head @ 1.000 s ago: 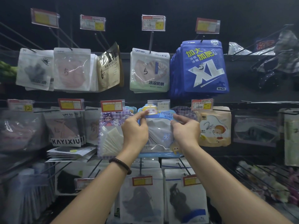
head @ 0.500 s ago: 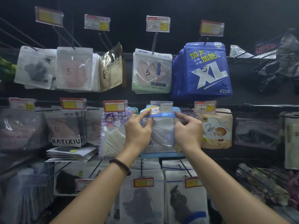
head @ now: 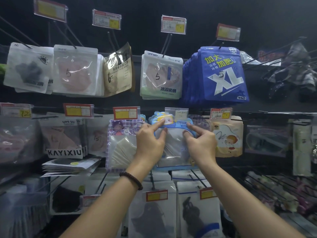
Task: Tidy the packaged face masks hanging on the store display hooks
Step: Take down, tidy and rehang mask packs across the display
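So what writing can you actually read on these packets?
"XL", "加大加肥": blue pack
"UPF100+", "冰凉防晒", "5": green-edged pack
"5": top-row pink pack
"ALURONIC ACID MASK": gold pack
"KAYIXIU", "UPF 50": middle-row pink pack
"12": left price tag
Other price tags: too blurred.

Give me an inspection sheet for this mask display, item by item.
Surface: dark hook wall, packs hanging in rows.
Job's things: blue cartoon mask pack hangs mid-row; gold pack upper left hangs twisted.
Clutter: stack of packs lies flat, lower left.
Hands: left hand and right hand each touch the blue pack's top with index finger and thumb.
Cables: nothing seen.
Surroundings: price tags above hooks; dim bagged goods at right.
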